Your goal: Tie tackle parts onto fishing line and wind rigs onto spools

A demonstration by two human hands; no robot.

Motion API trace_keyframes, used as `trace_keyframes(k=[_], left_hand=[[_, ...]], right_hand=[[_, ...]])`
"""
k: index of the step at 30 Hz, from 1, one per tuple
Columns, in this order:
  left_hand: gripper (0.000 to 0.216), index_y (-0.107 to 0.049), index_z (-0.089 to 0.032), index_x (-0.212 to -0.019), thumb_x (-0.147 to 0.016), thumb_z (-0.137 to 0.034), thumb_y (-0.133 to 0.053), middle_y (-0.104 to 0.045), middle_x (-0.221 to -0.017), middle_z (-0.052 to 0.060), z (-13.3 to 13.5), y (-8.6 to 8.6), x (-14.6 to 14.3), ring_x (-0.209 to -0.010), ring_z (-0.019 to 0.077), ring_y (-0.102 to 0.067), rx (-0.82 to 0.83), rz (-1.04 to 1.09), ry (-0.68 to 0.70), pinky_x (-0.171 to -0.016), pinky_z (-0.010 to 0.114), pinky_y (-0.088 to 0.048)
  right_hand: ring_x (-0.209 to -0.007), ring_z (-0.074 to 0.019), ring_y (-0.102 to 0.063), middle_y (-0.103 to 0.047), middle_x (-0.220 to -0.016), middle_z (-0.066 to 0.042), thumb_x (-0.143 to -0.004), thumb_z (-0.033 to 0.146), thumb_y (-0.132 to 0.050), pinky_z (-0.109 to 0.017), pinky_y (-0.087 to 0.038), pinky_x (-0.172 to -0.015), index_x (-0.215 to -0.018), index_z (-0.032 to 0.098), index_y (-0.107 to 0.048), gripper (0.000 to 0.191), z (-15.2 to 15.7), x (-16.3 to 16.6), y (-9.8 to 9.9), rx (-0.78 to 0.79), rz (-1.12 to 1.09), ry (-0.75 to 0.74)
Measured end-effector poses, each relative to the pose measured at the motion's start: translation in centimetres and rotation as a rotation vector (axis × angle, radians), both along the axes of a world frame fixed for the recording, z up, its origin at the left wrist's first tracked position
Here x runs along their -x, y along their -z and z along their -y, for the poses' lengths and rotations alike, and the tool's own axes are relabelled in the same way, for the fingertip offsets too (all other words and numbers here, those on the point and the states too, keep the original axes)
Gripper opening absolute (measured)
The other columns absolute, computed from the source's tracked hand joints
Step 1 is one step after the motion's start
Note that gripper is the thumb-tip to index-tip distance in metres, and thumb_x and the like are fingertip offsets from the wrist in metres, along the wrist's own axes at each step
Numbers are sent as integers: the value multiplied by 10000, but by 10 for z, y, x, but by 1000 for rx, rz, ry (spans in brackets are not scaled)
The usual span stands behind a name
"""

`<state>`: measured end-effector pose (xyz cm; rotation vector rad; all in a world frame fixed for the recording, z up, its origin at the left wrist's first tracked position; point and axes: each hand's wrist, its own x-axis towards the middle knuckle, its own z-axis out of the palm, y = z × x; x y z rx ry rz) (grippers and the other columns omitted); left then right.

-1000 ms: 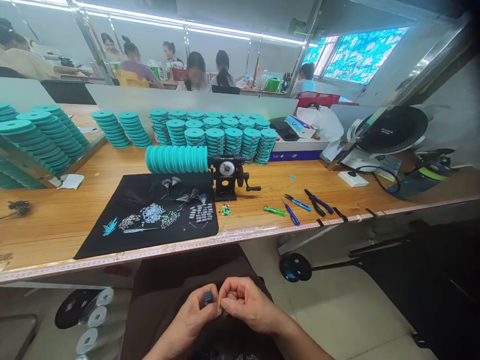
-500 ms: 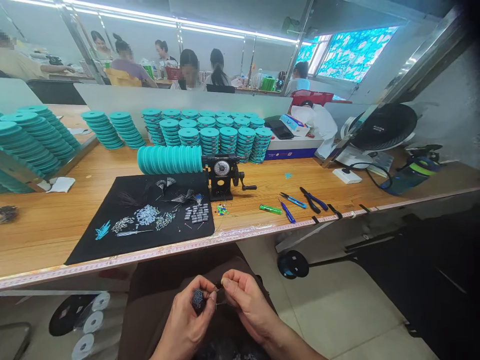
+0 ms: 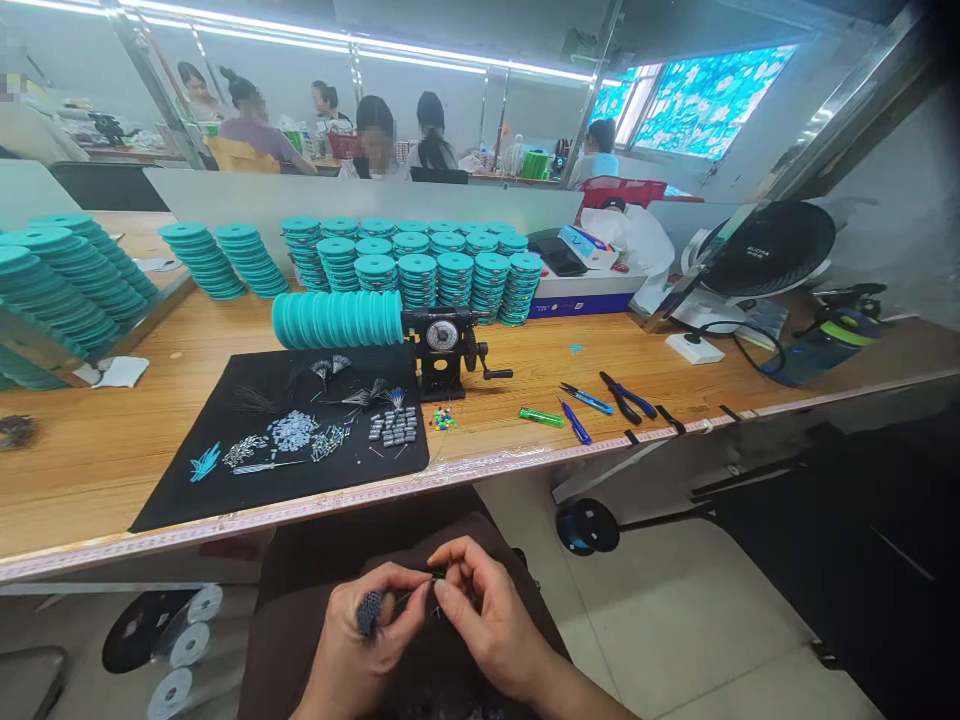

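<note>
Your left hand (image 3: 356, 630) is clamped on a bristly blue-grey bundle (image 3: 368, 613) over your dark brown apron (image 3: 307, 550), right hand (image 3: 487, 620) close by, pinching a tiny dark piece (image 3: 436, 577). Looks like fiddly fitting; lining that piece up seems the next thing.

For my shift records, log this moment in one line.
left hand: holds blue bundle | right hand: pinches small dark piece | over brown cloth

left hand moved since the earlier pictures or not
Yes, the left hand has moved left, judged against the front right corner of the black work mat above it.
</note>
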<state>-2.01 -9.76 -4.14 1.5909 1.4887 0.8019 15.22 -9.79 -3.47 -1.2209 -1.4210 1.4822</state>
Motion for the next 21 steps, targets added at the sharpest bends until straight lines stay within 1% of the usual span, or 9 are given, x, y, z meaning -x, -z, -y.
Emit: trace_keyframes(k=[3,6,9,11,14,16,18,20,21], left_hand=[[274,-704,-181,-739,-850,-402,-587,-225,-523,-85,-2,-2,5,-478,104,-223,20,6,4,-465,236,-209],[319,-682,-179,-752,-875,-445,-555,-280,-541,-74,-3,-4,6,-500,110,-267,64,8,63,-484,234,-229],[355,-646,-178,-746,-885,-482,-528,-313,-561,-65,-4,-5,5,-527,118,-297,112,34,101,-500,230,-247],[366,-609,-179,-729,-883,-500,-524,-326,-575,-60,-5,-7,8,-541,121,-312,132,74,89,-508,226,-262],[371,-580,-185,-729,-855,-533,-550,-349,-581,-58,-8,-8,20,-542,120,-330,130,152,-24,-501,218,-277],[368,-572,-192,-739,-828,-550,-579,-372,-584,-58,-11,-10,32,-532,117,-340,129,203,-141,-486,215,-280],[347,-579,-198,-783,-795,-542,-627,-383,-580,-66,-17,-14,45,-524,114,-354,109,204,-245,-485,211,-295],[354,-591,-199,-903,-758,-510,-679,-415,-595,-72,-27,-20,56,-542,120,-407,57,178,-291,-522,210,-352],[396,-583,-197,-982,-746,-494,-694,-455,-624,-67,-33,-25,61,-569,128,-452,27,170,-289,-556,214,-390]], right_hand=[[-616,-127,-429,-445,-654,43,-898,321,-592,-253,-322,-599,-981,196,-643,158,0,-1,-2,-95,224,26],[-616,-141,-434,-430,-606,44,-870,358,-646,-269,-318,-630,-939,223,-698,161,-3,0,-3,-151,365,33],[-614,-147,-441,-474,-578,35,-884,390,-639,-286,-312,-666,-891,244,-735,175,-5,-2,-3,-195,406,32],[-602,-144,-438,-503,-574,27,-904,374,-616,-294,-306,-669,-844,237,-735,192,-6,-5,-1,-211,415,39],[-559,-133,-394,-445,-552,32,-908,376,-594,-284,-275,-584,-798,209,-708,229,-6,-10,-3,-153,386,74],[-510,-117,-330,-366,-533,48,-898,393,-593,-279,-229,-519,-785,200,-688,243,-6,-12,-12,-73,323,82],[-476,-107,-285,-317,-507,60,-874,386,-617,-284,-210,-500,-761,202,-684,226,-4,-13,-30,-39,251,57],[-475,-118,-318,-333,-476,53,-823,360,-673,-303,-239,-527,-709,221,-699,182,1,-17,-54,-48,150,5],[-502,-137,-360,-377,-474,37,-788,353,-710,-322,-261,-559,-686,241,-708,151,5,-21,-66,-39,77,-29]])
